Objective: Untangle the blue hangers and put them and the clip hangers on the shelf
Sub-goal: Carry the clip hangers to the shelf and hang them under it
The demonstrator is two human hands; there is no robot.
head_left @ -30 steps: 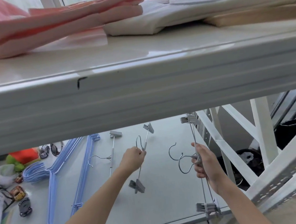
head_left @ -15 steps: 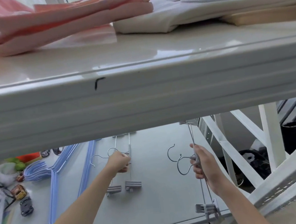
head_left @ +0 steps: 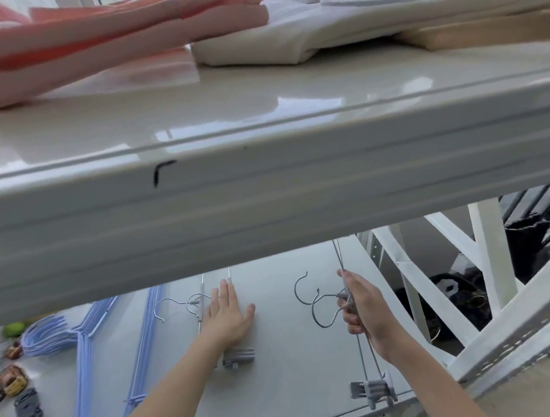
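Head view, looking down past the thick front edge of an upper shelf piled with folded pink cloth and cream cloth. Below, on the lower shelf: left hand spread open and flat, palm down, fingers extended, resting over two clip hangers laid side by side, hooks pointing left, grey clips showing just below the wrist. Right hand closed in a fist around a bunch of held clip hangers at their necks, hooks curling left, wires running up behind the upper shelf edge and down to grey clips near the lower shelf's front edge. Blue hangers flat on the lower shelf well to the left of the left hand, hooks bunched together at far left, arms fanned out and overlapping. Small clutter at the far left edge, too blurred to identify. White frame struts to the right.
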